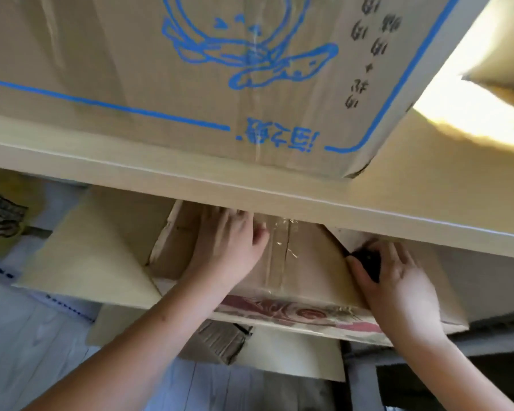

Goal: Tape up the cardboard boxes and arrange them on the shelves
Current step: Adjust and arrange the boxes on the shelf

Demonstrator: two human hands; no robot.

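Observation:
A brown cardboard box (pixel 306 262) with clear tape (pixel 275 256) along its top seam sits on the lower shelf, partly under the upper shelf board (pixel 190 176). Red print shows on its front face. My left hand (pixel 229 250) lies flat on the box top, its fingers reaching in under the board. My right hand (pixel 398 280) presses with spread fingers against the box's right side. A small dark patch (pixel 368 262) shows between its thumb and fingers, and I cannot tell what it is.
A large cardboard box with blue print (pixel 161 69) stands on the upper shelf, and beside it on the right is a sunlit patch. The pale lower shelf board (pixel 86 256) juts out at left. A crumpled cardboard piece (pixel 220 339) lies lower down. Pale plank flooring (pixel 27 336) shows at the lower left.

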